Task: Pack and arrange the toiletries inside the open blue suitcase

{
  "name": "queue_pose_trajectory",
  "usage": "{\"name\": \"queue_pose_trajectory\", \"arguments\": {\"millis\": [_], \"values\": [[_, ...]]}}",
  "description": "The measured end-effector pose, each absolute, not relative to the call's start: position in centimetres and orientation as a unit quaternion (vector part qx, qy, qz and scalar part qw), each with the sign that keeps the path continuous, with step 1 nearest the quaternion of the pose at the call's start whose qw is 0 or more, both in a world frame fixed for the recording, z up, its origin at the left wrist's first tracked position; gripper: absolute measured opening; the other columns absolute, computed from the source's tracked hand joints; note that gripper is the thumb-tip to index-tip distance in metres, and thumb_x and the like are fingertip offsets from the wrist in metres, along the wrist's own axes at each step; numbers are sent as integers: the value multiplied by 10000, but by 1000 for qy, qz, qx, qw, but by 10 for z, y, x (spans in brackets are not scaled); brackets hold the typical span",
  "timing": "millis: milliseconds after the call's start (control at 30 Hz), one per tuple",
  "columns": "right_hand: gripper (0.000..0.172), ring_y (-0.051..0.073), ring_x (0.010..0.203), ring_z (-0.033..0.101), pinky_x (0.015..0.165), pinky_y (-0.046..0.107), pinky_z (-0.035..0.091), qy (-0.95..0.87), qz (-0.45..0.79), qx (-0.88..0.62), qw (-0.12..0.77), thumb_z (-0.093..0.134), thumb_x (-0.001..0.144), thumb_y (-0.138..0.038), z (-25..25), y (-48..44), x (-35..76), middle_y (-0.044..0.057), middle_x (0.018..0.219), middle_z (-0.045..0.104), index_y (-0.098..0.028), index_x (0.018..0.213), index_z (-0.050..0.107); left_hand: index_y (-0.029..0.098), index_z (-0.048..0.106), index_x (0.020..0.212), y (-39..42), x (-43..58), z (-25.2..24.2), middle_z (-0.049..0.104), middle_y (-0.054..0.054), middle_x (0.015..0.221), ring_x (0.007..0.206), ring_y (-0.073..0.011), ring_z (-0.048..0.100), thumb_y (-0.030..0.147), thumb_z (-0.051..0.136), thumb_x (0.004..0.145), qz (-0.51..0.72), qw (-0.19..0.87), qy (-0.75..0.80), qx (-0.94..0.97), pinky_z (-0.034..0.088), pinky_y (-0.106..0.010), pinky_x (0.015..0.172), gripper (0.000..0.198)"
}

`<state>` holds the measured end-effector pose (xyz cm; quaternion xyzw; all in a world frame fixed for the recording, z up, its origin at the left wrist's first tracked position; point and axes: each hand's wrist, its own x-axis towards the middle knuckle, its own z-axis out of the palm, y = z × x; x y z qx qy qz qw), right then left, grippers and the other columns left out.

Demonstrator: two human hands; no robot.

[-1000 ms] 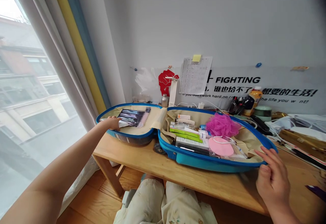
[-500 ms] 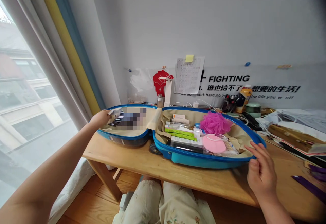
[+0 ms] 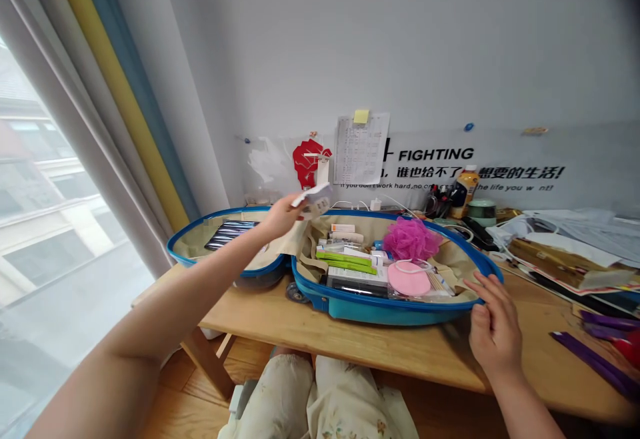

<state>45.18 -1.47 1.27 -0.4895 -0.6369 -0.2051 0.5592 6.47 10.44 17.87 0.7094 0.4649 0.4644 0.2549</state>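
A small blue suitcase lies open on the wooden table, its two halves side by side. My left hand is closed on a small white packet, held above the join between the halves. My right hand rests at the right rim, fingers apart, holding nothing. The right half holds a pink mesh puff, a round pink pad, green packets, a black case and several small tubes and boxes. In the left half lies a dark striped packet, partly behind my left forearm.
Behind the suitcase stand a white stand and an orange-labelled bottle beside a green jar. Papers and a brown pouch cover the right side, with purple strips nearer the front. A curtain hangs at the left.
My left hand has moved right and up from the left half's far edge, carrying the white packet. The striped packet now shows more fully. My right hand stays by the rim; the view has shifted slightly.
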Motion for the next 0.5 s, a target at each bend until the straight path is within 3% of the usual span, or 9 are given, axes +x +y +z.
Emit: {"name": "queue_pose_trajectory", "arguments": {"millis": [67, 233, 367, 500], "values": [[350, 282, 1330, 494, 1082, 541, 404, -640, -209, -483, 560, 367, 967, -374, 12, -15, 452, 142, 1270, 623, -192, 1134, 616, 185, 682, 1182, 112, 97, 172, 684, -87, 1171, 961, -219, 667, 332, 469, 925, 405, 219, 467, 755, 582, -360, 832, 364], [331, 280, 1344, 480, 1090, 533, 399, -645, -205, -475, 562, 385, 966, -338, 12, -16, 452, 131, 1279, 625, -196, 1151, 620, 248, 511, 1418, 118, 153, 165, 544, -65, 1425, 1238, -196, 556, 122, 365, 942, 198, 23, 491, 848, 453, -303, 1050, 514], [333, 277, 1363, 459, 1102, 524, 386, -645, -204, -473, 564, 377, 968, -306, 12, -16, 451, 127, 1310, 608, -206, 1184, 610, 181, 494, 1420, 118, 183, 161, 520, -177, 1405, 1223, -283, 558, 89, 476, 893, 100, -20, 545, 832, 504, -395, 973, 535], [332, 280, 1354, 469, 1097, 531, 391, -644, -199, -478, 563, 382, 967, -325, 12, -17, 450, 120, 1298, 615, -215, 1178, 613, 85, 560, 1335, 117, 217, 151, 508, -251, 1360, 1294, -336, 475, 87, 421, 918, 52, -36, 565, 823, 500, -438, 946, 439]]}}
